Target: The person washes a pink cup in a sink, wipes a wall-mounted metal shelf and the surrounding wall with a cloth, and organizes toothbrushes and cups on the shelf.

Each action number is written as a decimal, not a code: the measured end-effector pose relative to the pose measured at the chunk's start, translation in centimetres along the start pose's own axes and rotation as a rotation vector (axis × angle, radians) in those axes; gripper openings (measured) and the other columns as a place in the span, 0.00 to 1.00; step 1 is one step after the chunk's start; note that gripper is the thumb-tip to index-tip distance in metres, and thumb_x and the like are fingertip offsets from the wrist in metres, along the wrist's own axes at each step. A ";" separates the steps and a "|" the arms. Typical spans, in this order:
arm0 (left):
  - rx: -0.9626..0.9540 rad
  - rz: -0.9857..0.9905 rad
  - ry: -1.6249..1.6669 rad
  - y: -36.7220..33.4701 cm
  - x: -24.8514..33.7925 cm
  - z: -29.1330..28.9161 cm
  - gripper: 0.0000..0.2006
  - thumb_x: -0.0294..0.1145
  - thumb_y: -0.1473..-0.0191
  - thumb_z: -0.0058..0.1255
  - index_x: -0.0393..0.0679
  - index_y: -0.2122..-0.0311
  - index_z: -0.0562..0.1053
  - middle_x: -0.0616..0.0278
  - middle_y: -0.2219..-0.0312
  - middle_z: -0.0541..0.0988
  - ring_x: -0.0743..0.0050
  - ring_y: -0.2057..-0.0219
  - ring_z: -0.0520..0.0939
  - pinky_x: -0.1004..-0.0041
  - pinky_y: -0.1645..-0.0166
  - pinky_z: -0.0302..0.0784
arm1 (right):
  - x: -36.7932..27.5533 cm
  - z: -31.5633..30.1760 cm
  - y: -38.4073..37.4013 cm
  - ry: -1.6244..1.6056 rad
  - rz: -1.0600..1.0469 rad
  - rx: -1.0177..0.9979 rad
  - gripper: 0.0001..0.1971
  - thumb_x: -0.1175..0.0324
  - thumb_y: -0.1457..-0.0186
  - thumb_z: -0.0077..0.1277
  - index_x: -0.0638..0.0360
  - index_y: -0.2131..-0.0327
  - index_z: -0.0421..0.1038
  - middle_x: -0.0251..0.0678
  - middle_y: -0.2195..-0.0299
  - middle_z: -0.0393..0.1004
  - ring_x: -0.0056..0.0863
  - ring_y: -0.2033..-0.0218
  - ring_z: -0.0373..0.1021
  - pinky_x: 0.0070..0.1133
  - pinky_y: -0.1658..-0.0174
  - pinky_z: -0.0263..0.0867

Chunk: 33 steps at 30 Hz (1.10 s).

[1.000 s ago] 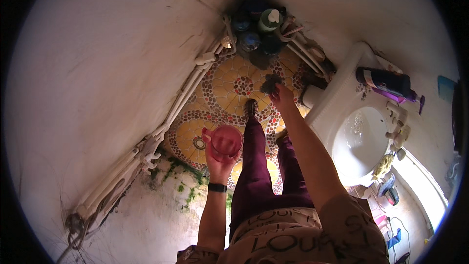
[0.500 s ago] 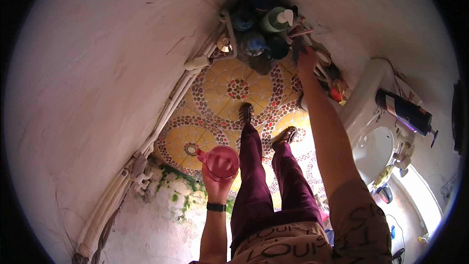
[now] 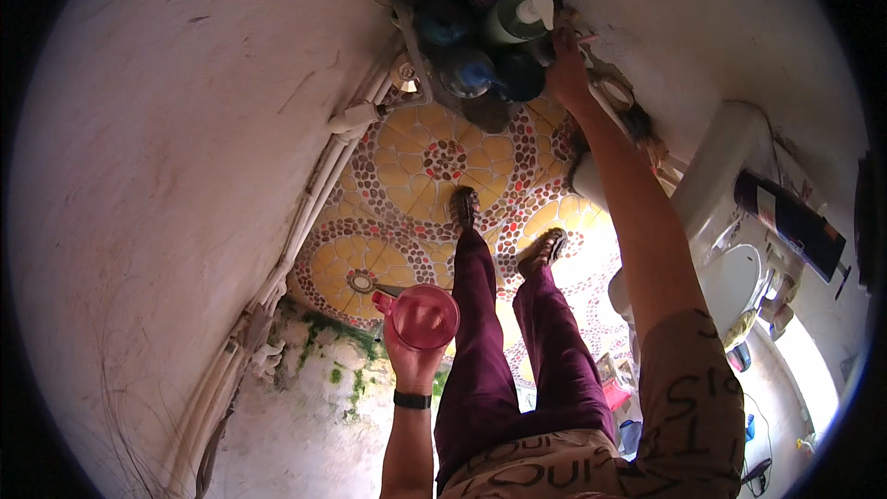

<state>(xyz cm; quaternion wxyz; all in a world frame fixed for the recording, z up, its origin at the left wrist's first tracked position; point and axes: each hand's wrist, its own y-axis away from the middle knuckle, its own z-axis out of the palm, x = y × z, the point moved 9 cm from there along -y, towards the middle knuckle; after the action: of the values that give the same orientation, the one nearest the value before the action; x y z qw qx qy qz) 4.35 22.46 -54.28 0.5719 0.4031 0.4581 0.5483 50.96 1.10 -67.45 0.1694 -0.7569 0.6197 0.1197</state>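
**Head view: a long reach among crowded bottles**

Head camera shows the right hand (image 3: 565, 69) stretched far forward, fingers curled at the green plastic pump bottle with the white nozzle (image 3: 517, 18); whether it truly grips cannot be told. Dark blue bottles (image 3: 467, 69) crowd just beside it in the corner, so a nudge could topple them onto the yellow mosaic floor (image 3: 434, 157). The left hand (image 3: 411, 360) is wrapped around a pink translucent plastic jug (image 3: 425, 316) held low; leaning further could tilt it and spill. The white washbasin (image 3: 735, 282) stands to the right.
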 end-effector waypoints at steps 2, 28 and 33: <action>-0.043 0.026 -0.066 -0.4 0.3 -0.6 0.24 0.55 0.48 0.46 0.51 0.51 0.67 0.58 0.53 0.72 0.55 0.52 0.73 0.53 0.53 0.74 | -2.9 -2.2 0.3 -0.004 -0.062 0.056 0.27 0.82 0.55 0.42 0.58 0.47 0.62 0.54 0.50 0.62 0.52 0.53 0.63 0.40 0.55 0.64; -0.931 0.924 -1.659 15.6 -32.1 21.9 0.30 0.46 0.51 0.56 0.40 0.47 0.63 0.52 0.55 0.67 0.60 0.54 0.70 0.65 0.49 0.65 | 12.2 -43.0 40.5 -0.348 0.627 0.062 0.18 0.85 0.51 0.40 0.63 0.57 0.70 0.44 0.60 0.71 0.34 0.62 0.71 0.24 0.59 0.68; -1.270 1.664 -2.068 20.6 -41.0 22.0 0.33 0.39 0.62 0.64 0.44 0.49 0.66 0.47 0.56 0.65 0.49 0.54 0.68 0.59 0.52 0.67 | 20.2 -38.8 42.6 -0.429 0.721 0.002 0.21 0.81 0.56 0.40 0.62 0.55 0.70 0.46 0.54 0.68 0.42 0.54 0.67 0.29 0.51 0.65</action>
<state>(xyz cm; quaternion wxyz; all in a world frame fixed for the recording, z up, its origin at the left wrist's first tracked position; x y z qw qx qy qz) 21.15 -15.92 -25.42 0.2417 0.4358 -0.8166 0.2912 12.29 -40.13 -44.46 0.2424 -0.4493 0.7958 0.3256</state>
